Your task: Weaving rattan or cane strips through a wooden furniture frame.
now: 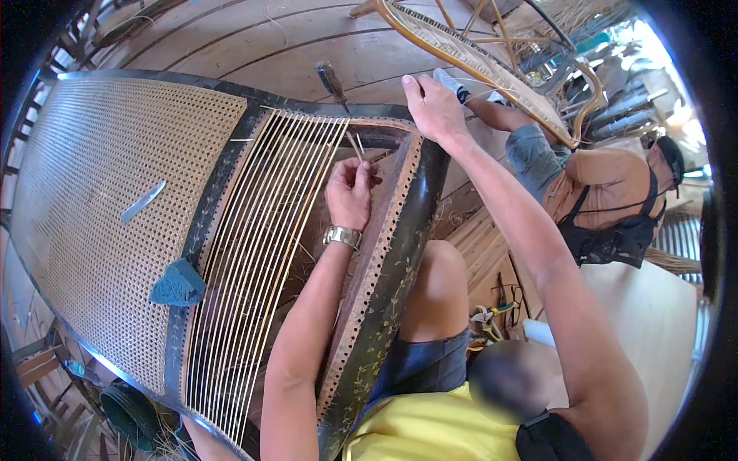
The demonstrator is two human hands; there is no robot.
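My left hand [350,192], a metal watch on its wrist, reaches into the open part of a dark wooden frame [403,300]. Its thumb and fingers pinch a thin cane strand [360,144] below the far rail. My right hand [435,111] is at the frame's far right corner with curled fingers; anything in them is hidden. An awl [330,81] with a dark handle stands at the far rail, close to the last of several parallel cane strands [261,230]. Small holes line the frame's edges. Finished cane webbing [100,184] fills the left panel.
On the webbing lies a knife [144,202]; a blue sponge [177,284] rests by the dark crossbar. Another person [607,184] sits at the right, near a caned wooden chair frame [469,58]. Pliers [486,319] lie beyond my knee. A wooden floor [254,42] stretches behind.
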